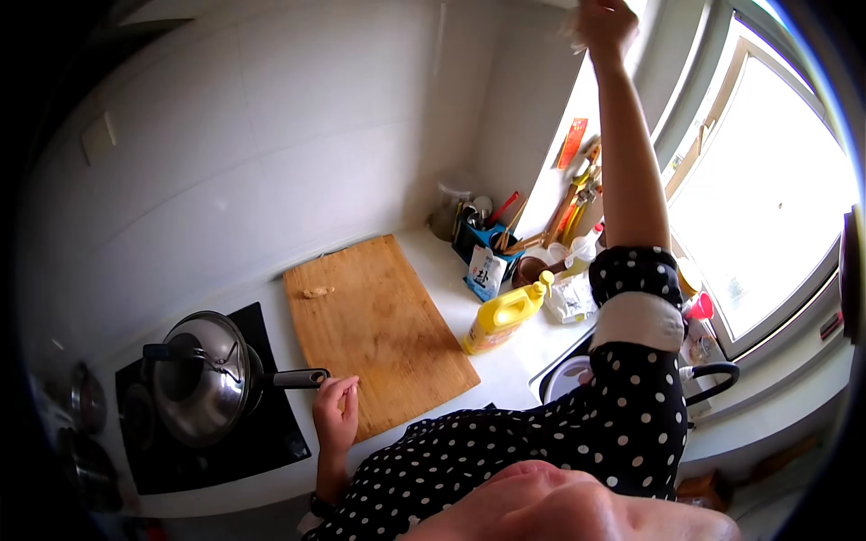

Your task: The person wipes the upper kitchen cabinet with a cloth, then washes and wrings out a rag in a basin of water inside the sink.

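Observation:
My left hand [336, 411] is loosely closed by the end of the pan handle [302, 379]; I cannot tell if they touch, and no object shows in its fingers. The handle belongs to a lidded metal pan [203, 379] on the black cooktop [284, 433]. Raised high at the top edge of the view, my right hand [608, 25] has its fingers curled. Something pale and blurred shows beside those fingers, too unclear to name. A wooden cutting board [379, 334] lies right of the cooktop, with a small piece of ginger-like root [317, 292] on it.
A yellow pump bottle [505, 317] stands right of the board. Behind it are a blue utensil holder [474, 236], a white and blue packet [485, 273] and a plastic bag [572, 298]. A tilted window [767, 189] is on the right. More pots [86, 401] sit far left.

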`<control>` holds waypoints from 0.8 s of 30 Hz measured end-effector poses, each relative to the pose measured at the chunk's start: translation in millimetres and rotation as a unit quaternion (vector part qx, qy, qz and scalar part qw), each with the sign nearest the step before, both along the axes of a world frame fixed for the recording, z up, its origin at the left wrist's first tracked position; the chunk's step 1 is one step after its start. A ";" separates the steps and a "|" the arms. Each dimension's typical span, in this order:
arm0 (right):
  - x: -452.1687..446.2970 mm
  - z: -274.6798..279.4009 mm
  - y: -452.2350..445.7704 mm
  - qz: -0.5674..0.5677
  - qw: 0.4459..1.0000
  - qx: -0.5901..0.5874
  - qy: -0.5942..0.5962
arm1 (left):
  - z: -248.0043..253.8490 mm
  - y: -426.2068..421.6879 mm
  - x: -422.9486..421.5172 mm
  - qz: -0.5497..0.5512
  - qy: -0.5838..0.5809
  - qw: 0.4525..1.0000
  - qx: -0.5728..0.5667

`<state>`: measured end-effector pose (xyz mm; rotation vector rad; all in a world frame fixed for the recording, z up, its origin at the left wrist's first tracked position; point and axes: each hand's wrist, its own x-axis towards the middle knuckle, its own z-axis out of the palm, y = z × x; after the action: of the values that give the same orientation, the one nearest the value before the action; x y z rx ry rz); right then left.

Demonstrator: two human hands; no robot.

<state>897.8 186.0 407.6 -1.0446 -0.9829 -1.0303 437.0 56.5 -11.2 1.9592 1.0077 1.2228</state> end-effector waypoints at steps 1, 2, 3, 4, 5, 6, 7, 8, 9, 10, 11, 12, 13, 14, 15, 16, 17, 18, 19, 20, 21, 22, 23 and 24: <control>-10.8 6.3 -12.6 0.046 0.996 -0.019 0.067 | 1.5 -1.2 -0.3 0.002 -0.001 1.000 -0.002; -13.5 11.6 -10.7 0.037 0.998 -0.010 0.056 | 4.5 -1.4 1.7 0.007 -0.007 1.000 -0.001; -16.2 14.9 -8.1 0.028 0.999 -0.003 0.047 | 6.0 -1.7 2.8 0.012 -0.011 1.000 -0.001; -17.9 16.1 -4.9 0.019 0.999 0.006 0.040 | 2.4 -1.0 2.4 0.015 -0.003 1.000 -0.006; -19.2 14.6 -1.3 0.011 0.999 0.014 0.036 | 1.0 0.6 1.8 0.011 0.005 1.000 0.000; -25.2 16.6 8.3 -0.021 0.992 0.063 -0.103 | 0.0 2.4 2.9 0.008 0.010 1.000 0.007; -25.9 19.5 4.8 0.038 0.998 0.034 -0.031 | -0.6 1.4 1.1 0.001 0.019 1.000 0.010; -26.4 26.2 -3.6 0.094 0.995 0.002 0.042 | 0.0 -2.6 -1.2 0.005 0.015 1.000 0.002; -33.1 35.7 -8.1 0.152 0.982 -0.025 0.107 | 2.5 -1.9 1.0 0.012 0.005 1.000 0.000; -31.6 37.6 -3.6 0.094 0.994 -0.015 0.052 | 3.8 -1.1 2.6 0.019 -0.006 1.000 -0.003; -24.1 33.5 2.1 0.033 0.999 -0.007 -0.001 | 2.3 -3.5 1.4 0.018 -0.002 1.000 -0.014; -16.8 30.6 8.0 -0.029 0.998 0.004 -0.054 | 0.8 -4.1 -0.4 0.017 0.002 1.000 -0.021; -14.1 30.5 11.7 -0.089 0.990 0.017 -0.108 | -0.1 -2.6 -1.1 0.016 0.005 0.999 -0.027; -26.4 21.9 8.3 -0.039 0.991 0.046 -0.117 | -0.5 -1.4 -1.5 0.017 0.006 1.000 -0.021; -8.1 27.1 12.1 -0.002 0.993 0.011 -0.115 | -0.8 -1.5 -2.3 0.017 0.009 1.000 -0.016; -20.2 32.1 3.5 0.022 0.998 -0.039 -0.039 | -1.1 -3.9 -3.2 0.017 0.014 1.000 -0.013; -33.7 39.4 -8.6 0.043 0.994 -0.089 0.040 | -0.3 -5.6 -4.5 0.018 0.010 1.000 -0.009; -62.3 37.9 -24.9 0.097 0.985 -0.095 0.101 | 1.5 -4.9 -3.8 0.019 0.003 1.000 -0.003; -52.3 37.1 -16.2 0.064 0.995 -0.061 0.038 | 2.8 -3.6 -2.5 0.023 -0.007 1.000 0.006; -31.6 35.4 1.9 0.031 0.999 -0.024 -0.026 | 4.7 -4.3 -2.8 0.025 -0.013 1.000 0.004; -15.6 34.6 14.3 0.000 0.995 0.014 -0.094 | 4.3 -3.8 -2.5 0.026 -0.013 1.000 0.003; -13.9 31.9 10.5 -0.054 0.984 0.027 -0.165 | 3.2 -4.2 -2.7 0.027 -0.013 1.000 0.000; -11.5 33.6 4.7 -0.088 0.988 0.004 -0.129 | 2.2 -6.4 -3.9 0.026 -0.008 1.000 -0.004; -42.2 39.7 -15.7 0.037 0.997 -0.055 0.033 | 2.4 -7.6 -4.0 0.020 -0.004 1.000 -0.001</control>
<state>855.6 170.3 447.3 -1.1169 -1.0260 -0.8832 433.0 49.0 -8.8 1.9396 1.0492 1.2487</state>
